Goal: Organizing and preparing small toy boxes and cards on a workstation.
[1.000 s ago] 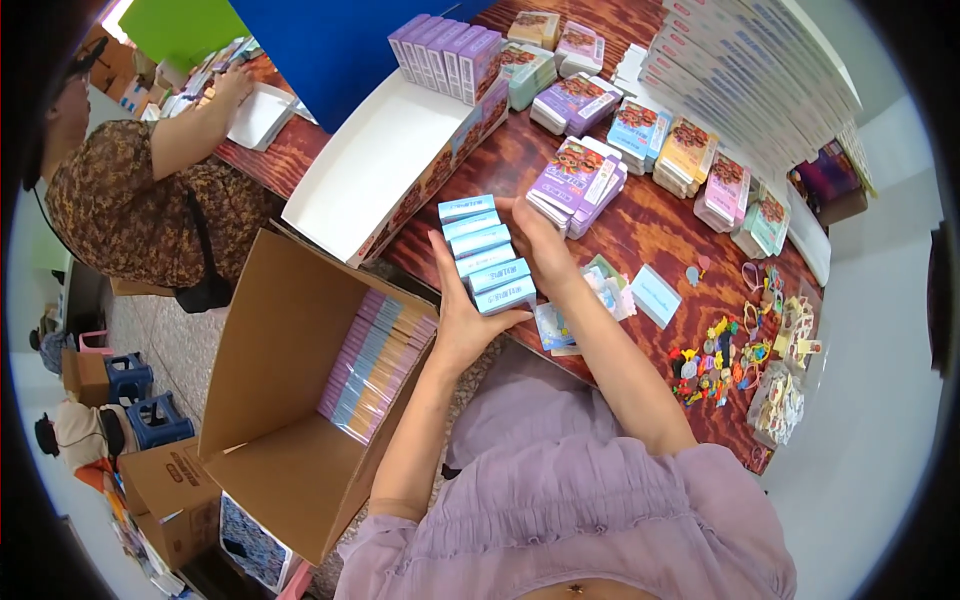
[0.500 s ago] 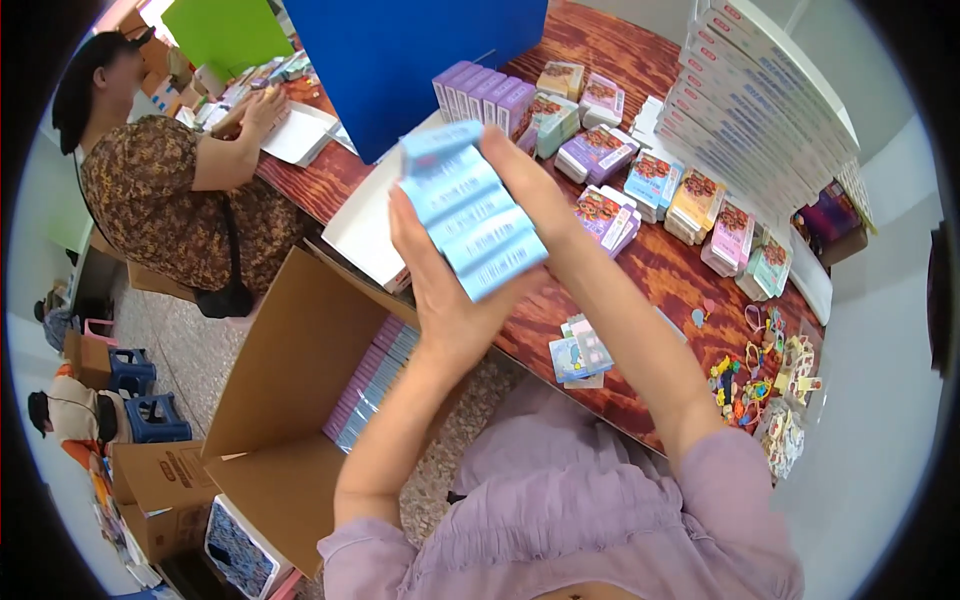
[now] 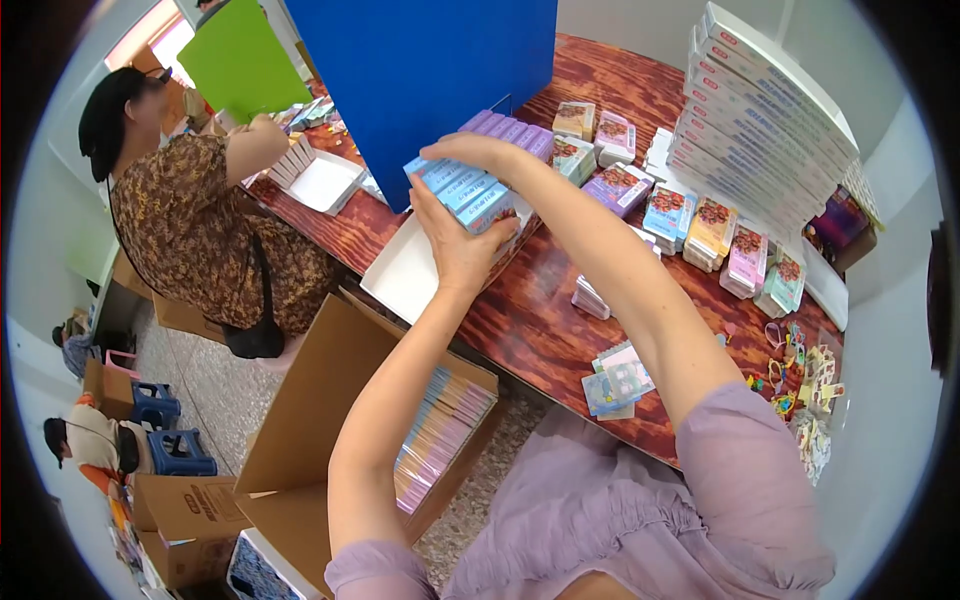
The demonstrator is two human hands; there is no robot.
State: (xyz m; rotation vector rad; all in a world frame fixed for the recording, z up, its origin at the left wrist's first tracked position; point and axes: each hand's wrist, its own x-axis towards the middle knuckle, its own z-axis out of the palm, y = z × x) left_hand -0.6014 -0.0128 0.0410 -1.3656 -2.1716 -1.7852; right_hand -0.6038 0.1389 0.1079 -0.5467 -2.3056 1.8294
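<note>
At the far left a co-worker in a brown patterned top (image 3: 190,230) sits at the desk (image 3: 560,330) with a small white tray (image 3: 322,182), apart from the work in hand. Nearer, on the floor, the open cardboard carton (image 3: 330,400) holds a row of pastel boxes on edge (image 3: 440,430).

A second ago the stack of light-blue boxes (image 3: 462,192) lay low on the desk just in front of the person, pressed between both palms. Half a second ago it was lifted, tilted up toward the camera. Now it has travelled forward and is over the long white tray (image 3: 410,275), right against the blue upright board (image 3: 420,80) and next to the row of purple boxes (image 3: 510,130). So the stack has gone away from the carton, not into it, and looks to be joining the sorted rows at the back of the desk.

The left hand (image 3: 455,250) is spread flat against the near end of the stack, fingers wide, pushing rather than curling round. The right hand (image 3: 478,150) arches over the far end, fingers bent down on the top box; together they squeeze the stack as one block. Whether its underside already rests in the tray is hard to tell from this angle.

To the right, small picture boxes (image 3: 700,220) stand in rows, a tall pile of flat white cartons (image 3: 760,110) rises behind them, and a loose blue packet (image 3: 615,380) lies near the desk edge.
</note>
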